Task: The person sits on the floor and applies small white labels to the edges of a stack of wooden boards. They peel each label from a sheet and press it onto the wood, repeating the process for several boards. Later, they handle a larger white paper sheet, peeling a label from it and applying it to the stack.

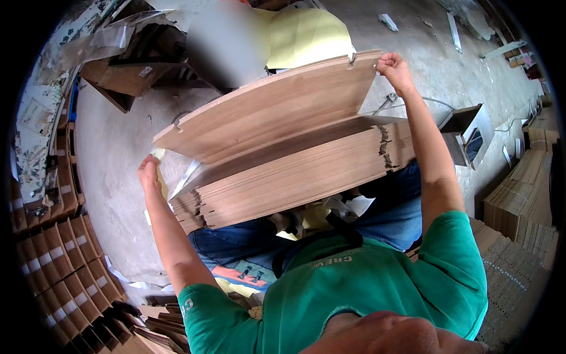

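A long brown cardboard sheet (277, 103) stands tilted up along the far side of a thick stack of the same sheets (289, 177). Small notches are cut in its upper edge near both ends. At its left corner my left hand (150, 171) is closed, fingers pinched beside a pale yellowish strip. My right hand (396, 72) pinches at the upper right corner, higher and farther away than the left. The stack lies in front of my knees, with jagged dark slots running down its near face by each end.
Across from me is a person in yellow (309, 38). A divided brown cardboard rack (65, 251) stands at left. Bundled cardboard stacks (519, 200) line the right side, near an open metal box (469, 135) and a cable. Scraps lie on the concrete floor (407, 44).
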`<state>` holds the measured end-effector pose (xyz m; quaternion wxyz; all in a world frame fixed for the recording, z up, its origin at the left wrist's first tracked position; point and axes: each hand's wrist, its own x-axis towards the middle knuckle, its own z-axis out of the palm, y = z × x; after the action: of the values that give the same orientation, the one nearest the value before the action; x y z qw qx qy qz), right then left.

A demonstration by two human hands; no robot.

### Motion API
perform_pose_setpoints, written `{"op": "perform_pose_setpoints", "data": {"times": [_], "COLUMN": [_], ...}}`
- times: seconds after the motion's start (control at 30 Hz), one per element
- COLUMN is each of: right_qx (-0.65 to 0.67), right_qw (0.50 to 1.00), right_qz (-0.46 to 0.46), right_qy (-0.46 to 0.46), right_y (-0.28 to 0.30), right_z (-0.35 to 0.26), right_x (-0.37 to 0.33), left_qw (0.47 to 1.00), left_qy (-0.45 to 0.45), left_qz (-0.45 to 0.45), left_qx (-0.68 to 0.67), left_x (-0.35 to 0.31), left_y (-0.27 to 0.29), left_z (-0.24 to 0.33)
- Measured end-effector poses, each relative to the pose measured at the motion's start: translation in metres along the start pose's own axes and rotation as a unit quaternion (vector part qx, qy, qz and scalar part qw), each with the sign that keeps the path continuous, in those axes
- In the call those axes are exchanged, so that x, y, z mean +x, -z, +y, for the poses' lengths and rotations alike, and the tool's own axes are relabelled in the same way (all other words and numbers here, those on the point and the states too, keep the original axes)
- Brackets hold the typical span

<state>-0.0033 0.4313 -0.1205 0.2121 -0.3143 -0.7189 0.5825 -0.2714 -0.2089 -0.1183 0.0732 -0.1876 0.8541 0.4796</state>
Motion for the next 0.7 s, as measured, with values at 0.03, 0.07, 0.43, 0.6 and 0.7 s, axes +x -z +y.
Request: {"op": "perform_pose_setpoints", "data": {"times": [0.03, 0.07, 0.43, 0.6, 0.7], "right_qx": [-0.035, -0.069, -0.328, 0.023, 0.186], "right_qw": [0.999, 0.996, 0.925, 0.992, 0.980], "right_qz": [0.028, 0.055, 0.173, 0.120, 0.061], "right_qy": [0.012, 0.024, 0.076, 0.010, -0.021], "right_y": [-0.004, -0.010, 0.007, 0.022, 0.020], "right_z": [0.004, 0.007, 0.027, 0.011, -0.017], "right_x": [0.002, 0.003, 0.008, -0.004, -0.008], "left_qw": [1.000, 0.999, 0.991, 0.986, 0.987], "left_qy": [0.019, 0.022, 0.010, 0.009, -0.004], "left_qz": [0.010, 0.026, 0.086, 0.076, 0.056], "left_qx": [0.000, -0.011, -0.099, -0.151, -0.150], "left_x": [-0.004, -0.005, -0.002, -0.005, -0.002], "left_y": [-0.008, -0.016, -0.030, -0.016, -0.001], "left_z": [0.008, 0.010, -0.004, -0.010, -0.013]}}
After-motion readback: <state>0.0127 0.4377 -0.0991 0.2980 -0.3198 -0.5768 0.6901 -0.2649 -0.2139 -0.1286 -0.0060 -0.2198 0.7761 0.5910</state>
